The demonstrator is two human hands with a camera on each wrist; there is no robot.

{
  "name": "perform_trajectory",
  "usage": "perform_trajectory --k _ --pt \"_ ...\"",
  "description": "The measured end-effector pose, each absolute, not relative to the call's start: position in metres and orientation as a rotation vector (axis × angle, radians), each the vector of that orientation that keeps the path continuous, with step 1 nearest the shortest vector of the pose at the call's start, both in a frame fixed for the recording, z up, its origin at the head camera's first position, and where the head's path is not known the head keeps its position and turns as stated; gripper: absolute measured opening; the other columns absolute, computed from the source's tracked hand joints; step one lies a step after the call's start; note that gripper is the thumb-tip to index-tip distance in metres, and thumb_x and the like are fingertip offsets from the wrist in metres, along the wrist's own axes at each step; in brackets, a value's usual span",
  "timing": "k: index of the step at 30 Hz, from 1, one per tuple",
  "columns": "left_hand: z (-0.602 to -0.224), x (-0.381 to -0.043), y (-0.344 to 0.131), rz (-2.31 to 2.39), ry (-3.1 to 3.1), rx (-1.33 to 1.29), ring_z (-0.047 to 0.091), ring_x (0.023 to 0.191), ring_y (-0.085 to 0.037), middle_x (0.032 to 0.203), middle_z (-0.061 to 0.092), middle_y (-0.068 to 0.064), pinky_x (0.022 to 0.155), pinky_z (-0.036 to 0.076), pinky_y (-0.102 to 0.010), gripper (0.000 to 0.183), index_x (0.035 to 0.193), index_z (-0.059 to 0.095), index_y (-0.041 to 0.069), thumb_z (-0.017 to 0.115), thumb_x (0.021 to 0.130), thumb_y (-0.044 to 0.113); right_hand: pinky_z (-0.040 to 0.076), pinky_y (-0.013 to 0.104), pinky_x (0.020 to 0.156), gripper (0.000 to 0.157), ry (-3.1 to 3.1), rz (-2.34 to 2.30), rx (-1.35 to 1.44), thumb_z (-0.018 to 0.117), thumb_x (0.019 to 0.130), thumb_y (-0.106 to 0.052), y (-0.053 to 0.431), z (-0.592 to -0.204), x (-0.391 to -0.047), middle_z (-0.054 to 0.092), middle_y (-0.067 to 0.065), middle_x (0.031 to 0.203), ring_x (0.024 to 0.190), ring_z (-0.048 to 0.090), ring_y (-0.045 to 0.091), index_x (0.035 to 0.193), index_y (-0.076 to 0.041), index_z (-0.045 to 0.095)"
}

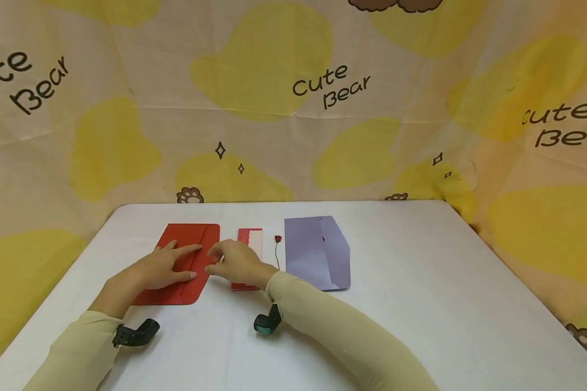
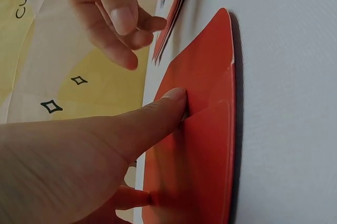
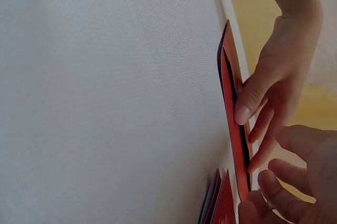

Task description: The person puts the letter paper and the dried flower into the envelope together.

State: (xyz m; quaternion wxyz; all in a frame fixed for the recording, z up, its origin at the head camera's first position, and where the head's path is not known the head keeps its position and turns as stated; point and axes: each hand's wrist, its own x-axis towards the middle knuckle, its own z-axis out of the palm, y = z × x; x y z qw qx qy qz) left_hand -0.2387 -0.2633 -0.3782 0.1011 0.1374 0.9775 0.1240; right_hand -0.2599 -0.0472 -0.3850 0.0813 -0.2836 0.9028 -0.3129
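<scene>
A red envelope [image 1: 195,288] lies flat at the left of the white table, its flap toward the right. My left hand [image 1: 168,266] rests on it with fingers spread; in the left wrist view the thumb [image 2: 171,100] presses by the flap's edge. Over the envelope's right side hovers my right hand [image 1: 237,263], fingers loosely bent and nothing seen between them. Under that hand lies a red and white card [image 1: 255,238], partly hidden by it. In the right wrist view the red envelope [image 3: 234,97] shows a dark gap along its edge.
Right of the card lies a thin-stemmed dried red flower [image 1: 278,239], its lower stem hidden by the right arm. Beyond it is a purple envelope [image 1: 305,250] with its flap unfolded to the right. A patterned cloth [image 1: 274,70] hangs behind the table [image 1: 445,304].
</scene>
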Motion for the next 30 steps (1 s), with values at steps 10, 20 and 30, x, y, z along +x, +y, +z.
perform_trajectory --k 10,20,30 --pt "-0.380 -0.238 -0.266 0.392 2.895 0.417 0.035 0.125 -0.075 0.147 0.031 -0.048 0.086 0.046 -0.077 0.077 0.151 0.042 0.014 0.073 0.089 0.045 0.048 0.017 0.073 0.041 2.754 -0.796 -0.774 0.073 0.093 -0.035 -0.062 -0.388 -0.258 0.069 -0.008 0.101 0.086 0.057 0.003 0.130 -0.018 0.067" --pt "-0.381 -0.238 -0.267 0.403 2.896 0.414 0.036 0.126 -0.072 0.147 0.031 -0.048 0.086 0.048 -0.075 0.076 0.151 0.042 0.014 0.074 0.089 0.043 0.053 0.022 0.092 0.052 2.808 -0.671 -0.735 0.073 0.092 -0.039 -0.068 -0.391 -0.260 0.069 -0.007 0.125 0.111 0.063 0.007 0.139 -0.020 0.061" --pt "-0.380 -0.239 -0.265 0.403 2.900 0.433 0.036 0.125 -0.074 0.146 0.032 -0.048 0.088 0.045 -0.078 0.077 0.152 0.042 0.014 0.074 0.089 0.044 0.054 0.025 0.090 0.051 2.878 -0.608 -0.653 0.074 0.092 -0.040 -0.073 -0.394 -0.259 0.066 -0.006 0.124 0.110 0.060 0.008 0.138 -0.023 0.062"
